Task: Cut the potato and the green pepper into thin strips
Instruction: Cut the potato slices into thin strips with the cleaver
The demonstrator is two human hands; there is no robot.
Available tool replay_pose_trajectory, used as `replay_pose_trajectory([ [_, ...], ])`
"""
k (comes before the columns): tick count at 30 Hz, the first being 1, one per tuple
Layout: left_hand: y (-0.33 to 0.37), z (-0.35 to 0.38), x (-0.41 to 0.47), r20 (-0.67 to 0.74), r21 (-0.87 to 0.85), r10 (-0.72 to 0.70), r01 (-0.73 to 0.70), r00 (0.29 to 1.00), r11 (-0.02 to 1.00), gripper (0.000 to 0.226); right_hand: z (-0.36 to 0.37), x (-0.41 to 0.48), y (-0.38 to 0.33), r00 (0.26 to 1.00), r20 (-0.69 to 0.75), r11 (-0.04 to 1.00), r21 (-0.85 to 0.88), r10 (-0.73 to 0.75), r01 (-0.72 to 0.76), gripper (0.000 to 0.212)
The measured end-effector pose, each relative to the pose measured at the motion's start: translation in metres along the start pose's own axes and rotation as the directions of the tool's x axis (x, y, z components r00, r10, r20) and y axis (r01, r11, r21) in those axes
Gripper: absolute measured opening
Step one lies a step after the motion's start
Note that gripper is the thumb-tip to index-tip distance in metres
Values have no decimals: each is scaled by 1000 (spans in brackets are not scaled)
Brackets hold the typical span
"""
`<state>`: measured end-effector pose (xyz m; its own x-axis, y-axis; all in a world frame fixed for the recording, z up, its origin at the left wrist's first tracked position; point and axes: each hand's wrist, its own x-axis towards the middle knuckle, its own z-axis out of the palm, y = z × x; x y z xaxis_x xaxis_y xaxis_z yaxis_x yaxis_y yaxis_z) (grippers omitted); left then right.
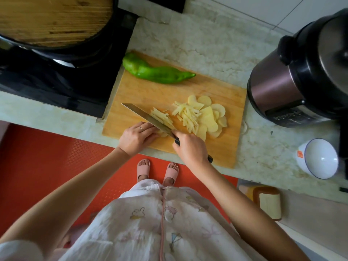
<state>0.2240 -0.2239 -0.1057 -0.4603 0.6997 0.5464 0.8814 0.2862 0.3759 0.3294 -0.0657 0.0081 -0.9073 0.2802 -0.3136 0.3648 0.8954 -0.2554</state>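
Lying at the counter's near edge, the cutting board [150, 95] carries all the work. The green pepper [154, 72] rests whole at the board's far left corner. My right hand [190, 147] grips the handle of the knife [146, 115] near the board's near edge. My left hand [137, 138], fingers curled, holds down potato slices [162, 134] beside the blade. Uncut potato rounds [211, 117] are heaped toward the right edge, and cut strips [188, 117] lie between them and the blade.

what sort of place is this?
Most likely a home kitchen: a stove with a covered pan beside the marble-look counter, a wooden cutting board with a green pepper on it, and an electric cooker at the right.
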Motion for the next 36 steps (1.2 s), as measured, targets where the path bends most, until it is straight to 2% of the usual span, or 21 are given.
replay_pose_trajectory([
  [7, 4, -3, 4, -53, 10, -10, 10, 999, 1000, 36, 0, -18, -2, 999, -26, 1000, -20, -24, 24, 38],
  [14, 3, -1, 3, -48, -1, -31, 31, 998, 1000, 42, 2, -18, -2, 1000, -5, 998, -61, -21, 21, 41],
  [20, 6, -4, 6, -44, -26, -16, 15, 999, 1000, 33, 4, -17, -2, 1000, -19, 1000, 2, -14, 14, 35],
  [24, 3, -1, 2, 1, -10, -26, 26, 1000, 1000, 19, 7, -8, 1, 1000, -9, 1000, 17, -4, 4, 34],
  [31, 1, -1, -1, 19, -26, -43, 44, 999, 999, 21, 11, 0, 0, 1000, -22, 1000, 5, -14, 15, 38],
  [33, 1, -2, 1, 30, -45, -44, 45, 999, 998, 23, 12, -9, 3, 998, -59, 999, 47, -2, 5, 39],
  [36, 4, -6, 9, 32, -94, -89, 91, 996, 991, 23, 6, -18, 19, 978, -187, 979, 198, 89, -51, 34],
])
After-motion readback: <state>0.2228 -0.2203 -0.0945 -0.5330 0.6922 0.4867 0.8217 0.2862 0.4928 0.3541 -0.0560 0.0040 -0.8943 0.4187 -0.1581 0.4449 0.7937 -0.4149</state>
